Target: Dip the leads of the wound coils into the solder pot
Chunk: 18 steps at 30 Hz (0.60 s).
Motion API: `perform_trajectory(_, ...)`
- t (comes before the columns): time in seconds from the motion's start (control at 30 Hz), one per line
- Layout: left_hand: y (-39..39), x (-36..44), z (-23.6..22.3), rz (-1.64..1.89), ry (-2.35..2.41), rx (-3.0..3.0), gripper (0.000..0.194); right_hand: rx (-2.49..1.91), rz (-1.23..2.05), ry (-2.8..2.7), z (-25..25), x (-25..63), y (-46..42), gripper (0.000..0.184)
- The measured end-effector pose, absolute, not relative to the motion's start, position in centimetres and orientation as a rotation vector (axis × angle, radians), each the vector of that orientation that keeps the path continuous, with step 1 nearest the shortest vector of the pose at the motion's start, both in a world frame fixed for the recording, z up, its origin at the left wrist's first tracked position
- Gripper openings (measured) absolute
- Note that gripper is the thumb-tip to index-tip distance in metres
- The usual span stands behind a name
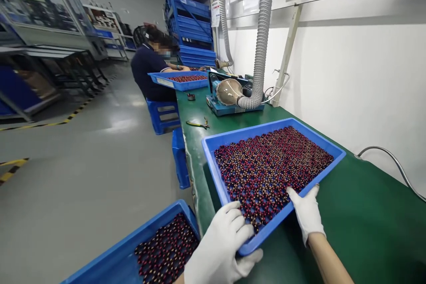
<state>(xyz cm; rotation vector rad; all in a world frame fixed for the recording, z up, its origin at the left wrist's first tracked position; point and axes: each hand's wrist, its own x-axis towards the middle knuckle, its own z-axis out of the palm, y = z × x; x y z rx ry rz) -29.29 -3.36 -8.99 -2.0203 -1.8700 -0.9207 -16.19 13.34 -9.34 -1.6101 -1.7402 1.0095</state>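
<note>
A blue plastic tray (pixel 213 159), filled with many small dark ring-shaped parts (pixel 269 173) with red and copper-coloured bits, is tilted over the green bench. My left hand (pixel 226 242), in a white glove, grips its near left corner, fingers over the rim and thumb beneath. At the near right side, my right hand (pixel 306 211), also gloved, is closed round the rim, with thumb and fingertip showing at the edge and the other fingers hidden underneath. Below left, a second blue tray (pixel 133 233) holds similar ring-shaped parts (pixel 168 248), partly covered by my left hand.
On the green bench (pixel 372 213) lie yellow-handled pliers (pixel 198 124). Behind stands a blue machine (pixel 221 108) with a funnel and grey hose (pixel 262 31). A seated person (pixel 151 71) works at another blue tray (pixel 159 79). Blue stools (pixel 163 115) line the bench's left edge.
</note>
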Motion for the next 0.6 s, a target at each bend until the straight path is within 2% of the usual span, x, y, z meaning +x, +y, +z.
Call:
perform_trajectory(0.13, -1.5, -32.8, -8.4, -0.900, -1.868, -1.973, 0.010, -1.570, 1.040, -1.778, -9.7, -19.9, 16.3, 0.116)
perform_trajectory(0.43, 2.6, -41.5, -10.7, -0.884, -1.859, -1.821, 0.013, -1.423, 1.207, -1.748, -10.5, -28.4, 21.1, 0.120)
perform_trajectory(0.5, 3.5, -43.3, -11.0, -0.861, -1.870, -1.786, 0.014, -1.377, 1.275, -1.747, -10.8, -29.3, 22.1, 0.112)
perform_trajectory(0.6, 4.6, -45.2, -11.4, -0.816, -1.887, -1.744, 0.017, -1.259, 1.380, -1.750, -11.7, -28.8, 22.9, 0.079)
